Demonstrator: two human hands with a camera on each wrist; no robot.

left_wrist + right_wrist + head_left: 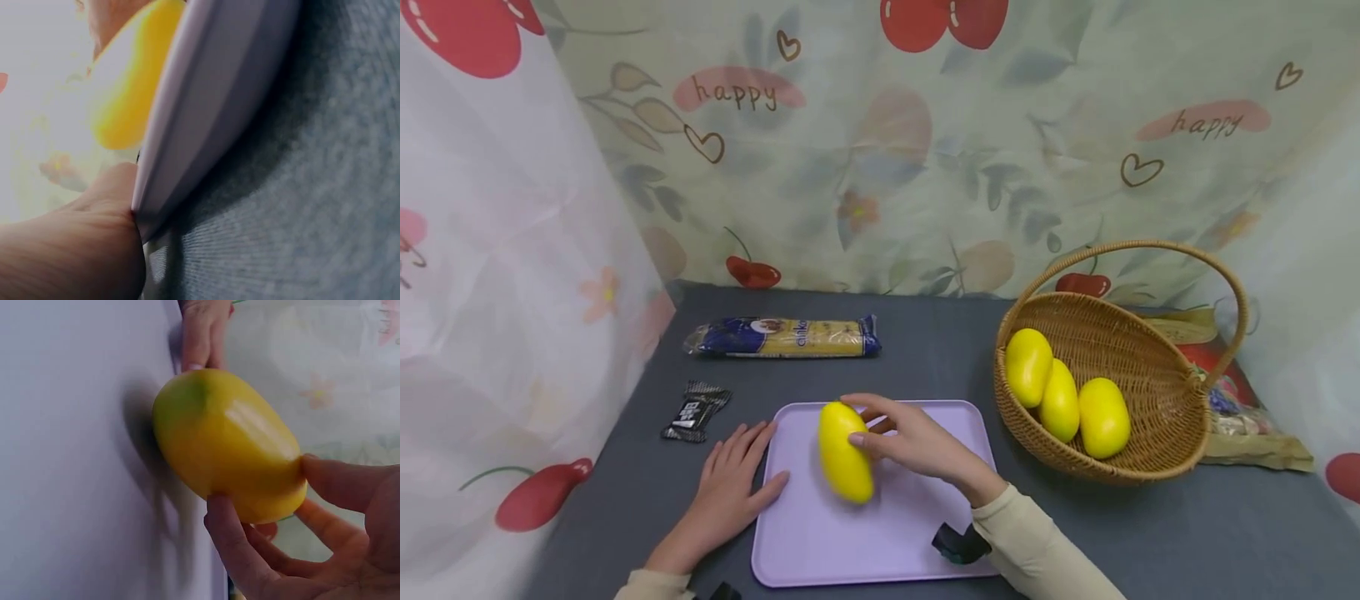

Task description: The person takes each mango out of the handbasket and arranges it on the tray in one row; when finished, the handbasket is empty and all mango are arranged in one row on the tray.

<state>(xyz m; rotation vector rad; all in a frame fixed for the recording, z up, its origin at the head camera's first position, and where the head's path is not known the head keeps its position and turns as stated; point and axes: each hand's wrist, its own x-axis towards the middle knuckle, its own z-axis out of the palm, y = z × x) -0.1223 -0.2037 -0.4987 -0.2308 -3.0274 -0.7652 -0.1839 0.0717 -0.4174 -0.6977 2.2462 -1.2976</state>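
Yellow mango (846, 454), smooth, glossy, long oval, slightly curved. Right hand (917, 437) pinches it between thumb and curled fingers, over the lilac tray (805, 550); can't tell if its underside touches. Tray: flat, matte, rounded corners, raised rim. Left hand (730, 475) lies palm down at the tray's left edge, fingers extended, thumb on the rim, holding nothing.

Wicker basket (1142, 358) at right: woven, tan, tall hoop handle, three yellow mangoes (1028, 367) inside. Long pack (782, 337) behind tray: shiny blue-and-yellow plastic. Small black wrapper (695, 411), crimped ends, near left hand. Brown-edged packet (1255, 450) partly hidden behind basket.

Right wrist view adds a green patch on the held mango's end, plus its shadow on the tray; head view shows only yellow. Left wrist view gives the tray's sloped outer side and the cloth's ribbed weave; mango washed out there.

Surface: dark grey cloth (925, 333). Pale curtains (887, 192) at back and sides, printed with cherries, leaves, hearts, "happy".
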